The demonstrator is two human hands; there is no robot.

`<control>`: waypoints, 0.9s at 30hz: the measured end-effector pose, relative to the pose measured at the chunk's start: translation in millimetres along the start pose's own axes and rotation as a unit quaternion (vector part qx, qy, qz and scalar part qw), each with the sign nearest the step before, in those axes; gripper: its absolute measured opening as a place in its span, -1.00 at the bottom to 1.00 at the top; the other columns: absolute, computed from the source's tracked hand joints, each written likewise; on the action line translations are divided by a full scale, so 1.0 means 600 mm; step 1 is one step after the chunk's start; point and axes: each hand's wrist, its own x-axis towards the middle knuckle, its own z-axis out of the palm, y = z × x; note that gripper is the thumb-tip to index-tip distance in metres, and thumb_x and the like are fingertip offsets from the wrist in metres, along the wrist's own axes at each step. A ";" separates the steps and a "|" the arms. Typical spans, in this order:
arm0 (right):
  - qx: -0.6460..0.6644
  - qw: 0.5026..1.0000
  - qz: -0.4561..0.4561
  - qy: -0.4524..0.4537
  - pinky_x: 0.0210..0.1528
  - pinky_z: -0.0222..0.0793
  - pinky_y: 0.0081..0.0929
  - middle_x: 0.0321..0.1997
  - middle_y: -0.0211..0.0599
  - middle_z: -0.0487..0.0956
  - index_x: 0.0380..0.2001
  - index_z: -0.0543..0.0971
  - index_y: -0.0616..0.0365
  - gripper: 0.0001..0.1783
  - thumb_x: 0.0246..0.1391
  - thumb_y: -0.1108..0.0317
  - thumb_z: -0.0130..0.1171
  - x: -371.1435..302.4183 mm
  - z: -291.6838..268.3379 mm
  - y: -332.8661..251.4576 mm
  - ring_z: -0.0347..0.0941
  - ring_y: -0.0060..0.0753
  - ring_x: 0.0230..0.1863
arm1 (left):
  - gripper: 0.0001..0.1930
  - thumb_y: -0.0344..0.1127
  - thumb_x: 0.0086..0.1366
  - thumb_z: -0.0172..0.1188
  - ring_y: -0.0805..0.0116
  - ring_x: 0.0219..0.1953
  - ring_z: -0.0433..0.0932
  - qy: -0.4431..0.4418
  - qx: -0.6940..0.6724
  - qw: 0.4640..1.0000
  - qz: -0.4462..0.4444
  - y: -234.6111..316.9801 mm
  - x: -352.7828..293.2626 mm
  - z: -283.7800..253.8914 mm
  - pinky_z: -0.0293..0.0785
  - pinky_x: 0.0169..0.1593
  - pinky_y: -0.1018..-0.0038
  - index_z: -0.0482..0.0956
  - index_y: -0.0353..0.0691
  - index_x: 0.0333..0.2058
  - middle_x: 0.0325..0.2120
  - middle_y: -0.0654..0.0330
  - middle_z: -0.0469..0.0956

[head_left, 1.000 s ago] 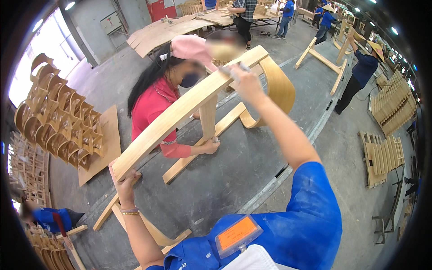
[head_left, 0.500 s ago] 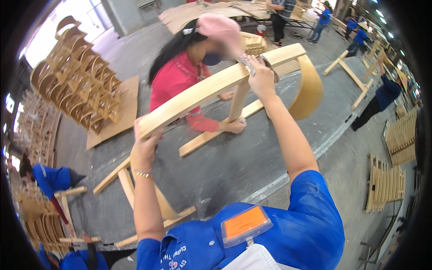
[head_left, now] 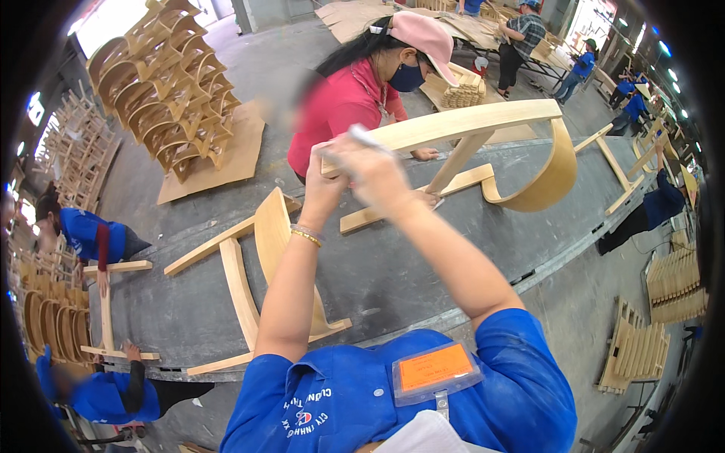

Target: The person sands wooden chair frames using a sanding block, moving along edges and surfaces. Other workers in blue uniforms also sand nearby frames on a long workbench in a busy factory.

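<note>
A pale wooden chair side frame stands on the dark table, with its long curved top rail (head_left: 483, 121) upward and a bent wooden curve (head_left: 540, 189) at its right end. My left hand (head_left: 323, 189) is closed around the rail's left end. Over that same end, my right hand (head_left: 377, 177) is smeared by motion, its fingers curled on a thin grey-white sheet (head_left: 365, 138) pressed to the wood. What kind of sheet it is stays unclear. Opposite me, a co-worker in pink (head_left: 340, 113) has one hand (head_left: 425, 153) near the frame and another by its lower bar.
Another wooden frame (head_left: 240, 291) lies on the dark table (head_left: 423, 279) at left, close to my left forearm. Stacked bent-wood parts (head_left: 166, 90) rise behind at left. Co-workers in blue (head_left: 94, 234) handle frames at the left end. Slatted wood bundles (head_left: 634, 351) are on the right.
My right hand has slid with the grey-white sheet from farther along the rail to its left end, beside my left hand. The whole view has shifted, and the co-worker in pink appears more upright.
</note>
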 end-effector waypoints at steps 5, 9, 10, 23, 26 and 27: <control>-0.077 0.978 0.191 0.007 0.38 0.47 -0.22 0.19 -0.20 0.69 0.25 0.65 -0.17 -0.28 0.03 0.70 0.11 -0.061 -0.189 0.194 0.61 -0.11 0.25 | -0.40 -0.43 0.18 0.55 0.46 0.03 0.58 -0.026 -0.082 0.993 -0.078 0.035 0.010 0.010 0.57 0.09 0.45 0.39 -0.21 0.11 -0.04 0.24 0.56; -0.125 0.946 0.300 -0.015 0.38 0.46 -0.23 0.24 -0.14 0.66 0.26 0.63 -0.04 -0.34 0.06 0.65 0.16 -0.058 -0.200 0.202 0.61 -0.14 0.25 | -0.40 -0.44 0.18 0.55 0.44 0.04 0.60 -0.014 -0.102 0.986 -0.128 0.040 0.013 0.021 0.59 0.07 0.41 0.38 -0.22 0.12 -0.04 0.24 0.57; -0.134 0.942 0.303 -0.048 0.38 0.47 -0.22 0.24 -0.12 0.65 0.26 0.62 -0.01 -0.35 0.06 0.64 0.16 -0.046 -0.169 0.167 0.61 -0.15 0.25 | -0.41 -0.45 0.19 0.53 0.44 0.04 0.58 -0.019 -0.107 0.987 -0.121 0.038 0.011 0.022 0.57 0.09 0.42 0.38 -0.22 0.12 -0.05 0.23 0.56; -0.093 0.988 0.120 0.027 0.38 0.48 -0.19 0.22 -0.10 0.66 0.25 0.62 0.04 -0.36 0.06 0.64 0.16 -0.068 -0.173 0.210 0.58 -0.11 0.29 | -0.44 -0.45 0.22 0.51 0.46 -0.08 0.55 -0.001 -0.017 0.995 -0.096 0.041 0.008 0.024 0.56 0.01 0.47 0.42 -0.23 0.13 -0.09 0.27 0.52; -0.127 0.965 0.224 0.049 0.34 0.52 -0.20 0.18 -0.11 0.68 0.22 0.66 -0.16 -0.38 0.12 0.62 0.14 -0.120 -0.285 0.356 0.58 -0.05 0.27 | -0.42 -0.46 0.22 0.51 0.52 -0.19 0.54 -0.001 -0.052 0.984 -0.168 0.053 0.011 0.026 0.56 -0.15 0.53 0.40 -0.19 0.15 -0.12 0.29 0.51; -0.120 0.962 0.237 0.052 0.32 0.53 -0.19 0.17 -0.12 0.68 0.21 0.67 -0.24 -0.39 0.15 0.61 0.13 -0.136 -0.322 0.403 0.58 -0.05 0.26 | -0.41 -0.46 0.22 0.51 0.54 -0.22 0.53 0.002 -0.058 0.984 -0.170 0.056 0.012 0.028 0.55 -0.19 0.55 0.39 -0.18 0.15 -0.13 0.30 0.51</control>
